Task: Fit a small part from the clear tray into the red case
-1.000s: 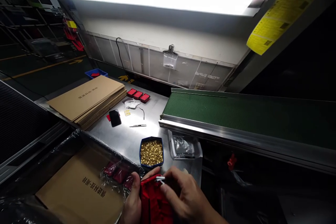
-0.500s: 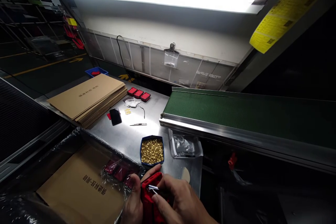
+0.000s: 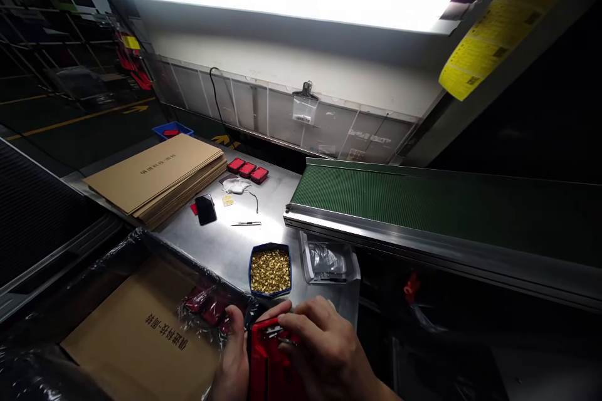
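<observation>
Both hands worked a red case at the bottom centre of the frame, a thin metal pin at its top edge.

Left hand (image 3: pixel 232 360) had its grip closed round the red case (image 3: pixel 263 363) from the left; right hand (image 3: pixel 324 351) pinched a small metal pin (image 3: pixel 282 339) against the case's top edge, grip closed on it. Blue tray of brass bits (image 3: pixel 269 270) sat just above the hands on the steel worktop (image 3: pixel 226 244), clear bag (image 3: pixel 329 262) beside it to the right. Risks, as a judgement: pin was tiny and could slip from the pinch and drop off the near worktop edge; a knuckle nudging the tray could spill the brass bits; the case could tilt in a one-sided hold.
</observation>
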